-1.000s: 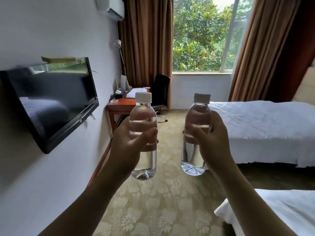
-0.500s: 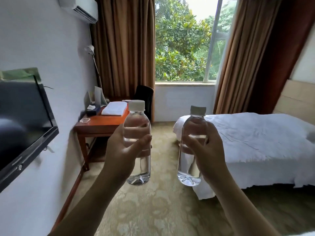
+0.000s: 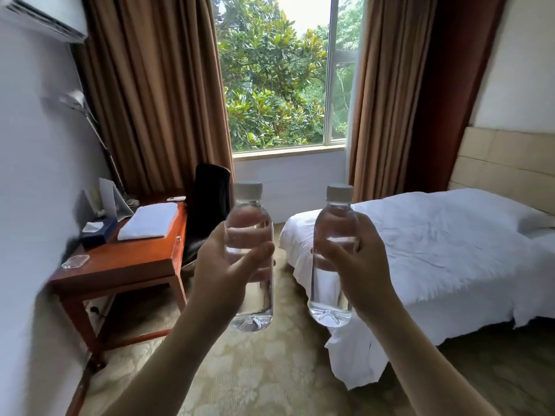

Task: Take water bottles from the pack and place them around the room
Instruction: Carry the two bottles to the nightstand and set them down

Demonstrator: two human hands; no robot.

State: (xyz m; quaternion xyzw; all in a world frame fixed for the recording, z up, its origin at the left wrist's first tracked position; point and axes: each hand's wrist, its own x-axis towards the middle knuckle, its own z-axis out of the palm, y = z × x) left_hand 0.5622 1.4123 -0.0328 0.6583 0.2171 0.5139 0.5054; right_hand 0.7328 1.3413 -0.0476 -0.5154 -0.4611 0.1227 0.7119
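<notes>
A hotel bedroom, by the look of it: a white-sheeted bed [image 3: 420, 250] against a padded headboard [image 3: 507, 163], a small wooden desk [image 3: 120, 265] with a folded white towel [image 3: 148, 220] and tissue box [image 3: 97, 234], brown curtains [image 3: 150, 100] framing the window [image 3: 282, 73], and a wall air conditioner [image 3: 39, 21].

Clear glossy plastic bottles [image 3: 250, 265], matt white caps [image 3: 248, 190]. Polished reddish wood desk [image 3: 132, 261]. Folded white cloth towel [image 3: 149, 220]. Crumpled white cloth bed [image 3: 435, 250]. Patterned matt carpet [image 3: 255, 379]. Brown cloth curtains [image 3: 156, 94].
</notes>
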